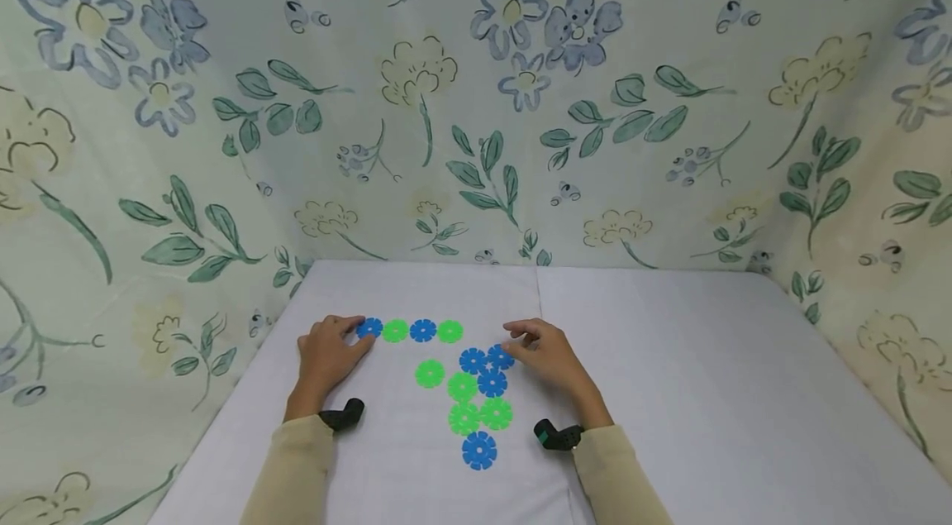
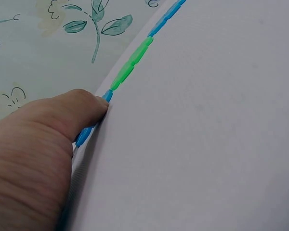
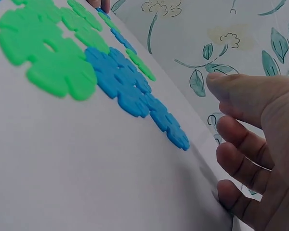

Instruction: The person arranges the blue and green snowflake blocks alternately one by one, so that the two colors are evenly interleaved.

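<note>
Four notched plastic interlocking discs lie in a row, alternating blue and green. My left hand (image 1: pixel 327 353) is at the row's left end, its thumb and index finger pinching the edges of the leftmost blue disc (image 1: pixel 369 328). In the left wrist view the thumb (image 2: pixel 89 108) covers part of that disc. A green disc (image 1: pixel 396 331), a blue disc (image 1: pixel 423 331) and another green disc (image 1: pixel 449 331) follow to the right. My right hand (image 1: pixel 549 353) hovers with loosely bent fingers beside a blue disc (image 1: pixel 501 356); the right wrist view shows nothing between its fingers.
Below the row lies a loose group of discs: blue ones (image 1: pixel 492 383) at its upper right, green ones (image 1: pixel 463 386) at its middle, and a single blue disc (image 1: pixel 479 451) nearest me. A white cloth (image 1: pixel 706 393) covers the table. Floral curtain (image 1: pixel 491 112) rises behind it and at both sides.
</note>
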`<state>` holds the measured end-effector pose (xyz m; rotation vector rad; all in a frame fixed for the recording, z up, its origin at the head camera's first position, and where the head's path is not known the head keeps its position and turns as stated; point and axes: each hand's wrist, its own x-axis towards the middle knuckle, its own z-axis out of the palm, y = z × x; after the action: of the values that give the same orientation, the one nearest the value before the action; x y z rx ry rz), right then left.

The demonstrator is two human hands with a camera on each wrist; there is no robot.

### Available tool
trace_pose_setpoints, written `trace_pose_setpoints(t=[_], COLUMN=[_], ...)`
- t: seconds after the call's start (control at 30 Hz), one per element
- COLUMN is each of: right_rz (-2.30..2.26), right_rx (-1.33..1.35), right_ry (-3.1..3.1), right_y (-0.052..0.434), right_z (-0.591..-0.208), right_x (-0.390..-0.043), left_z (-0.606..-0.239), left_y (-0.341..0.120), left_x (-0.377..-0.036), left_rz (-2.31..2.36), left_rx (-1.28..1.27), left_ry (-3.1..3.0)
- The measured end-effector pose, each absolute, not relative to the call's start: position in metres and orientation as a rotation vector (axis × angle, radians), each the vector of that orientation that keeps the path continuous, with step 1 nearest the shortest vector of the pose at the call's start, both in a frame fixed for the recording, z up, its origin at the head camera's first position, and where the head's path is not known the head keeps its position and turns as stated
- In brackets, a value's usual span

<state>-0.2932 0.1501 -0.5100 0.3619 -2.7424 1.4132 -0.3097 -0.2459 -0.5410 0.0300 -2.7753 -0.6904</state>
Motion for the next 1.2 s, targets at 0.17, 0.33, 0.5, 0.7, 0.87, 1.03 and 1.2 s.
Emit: trace_pose_setpoints(t=[0.17,0.33,0.5,0.7,0.87,1.03,1.2], right_rz=[1.426,1.435,1.413,1.318,1.271,1.234,1.226], right_rx=[0.328,0.336,0.364,0.431,0.477,0.493,0.489], right_ry=[-2.767,-2.780,-2.798,-2.832,-2.845,-2.849,-2.864], right_y=[0.153,0.154,0.155,0.156,0.155,0.154,0.154], right_z=[-0.517,-0.523,-0.527,-0.528,-0.526,-0.523,-0.522], right_x=[-0.294,-0.296,-0.296,-0.295,-0.293,-0.292,-0.291], left_z=[-0.542,-0.542,-0.541,-0.540,-0.541,-0.543,-0.544], left_y=[-0.246,-0.246,-0.245,-0.245,-0.246,-0.247,-0.247], left_x=[-0.310,-0.311,-0.310,-0.308,-0.308,-0.310,-0.311], left_rz=[-0.686,-0.689,-0.694,-0.699,-0.686,-0.686,-0.691], left_rx=[0.027,0.014,0.018,0.022,0.022,0.014,0.013], left_ry=[-2.777,-2.762,-2.766,-2.769,-2.765,-2.758,-2.766])
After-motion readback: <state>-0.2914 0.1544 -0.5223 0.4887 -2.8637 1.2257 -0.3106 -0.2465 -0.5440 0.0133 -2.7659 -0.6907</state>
